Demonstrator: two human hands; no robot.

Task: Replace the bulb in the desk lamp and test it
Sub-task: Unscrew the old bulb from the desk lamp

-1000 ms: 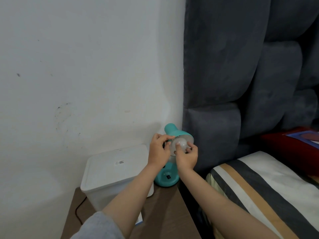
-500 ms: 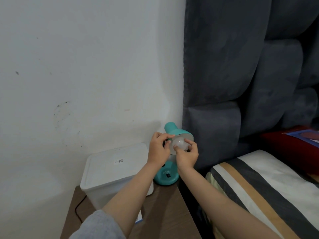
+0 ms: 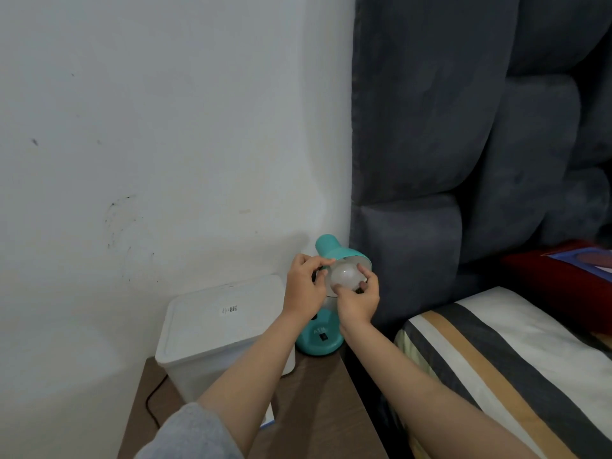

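Note:
A small teal desk lamp point(image 3: 334, 251) stands on the brown bedside table point(image 3: 318, 405), its shade tilted toward me and its round base point(image 3: 318, 342) at the table's back right. A frosted white bulb point(image 3: 346, 276) sits in the mouth of the shade. My right hand point(image 3: 359, 298) wraps its fingertips around the bulb from below and from the right. My left hand point(image 3: 304, 288) pinches the left rim of the shade, holding it steady. The lamp's neck is hidden behind my hands. The bulb is dark.
A white lidded plastic box point(image 3: 218, 326) fills the table's left side, close to my left forearm. A black cord point(image 3: 150, 404) runs down beside it. A dark padded headboard point(image 3: 463, 144) and a striped pillow point(image 3: 513, 366) lie to the right; a white wall is behind.
My right hand's fingers have shifted around the bulb, the thumb moving lower under it. My left hand stays on the shade rim. The lamp has not moved.

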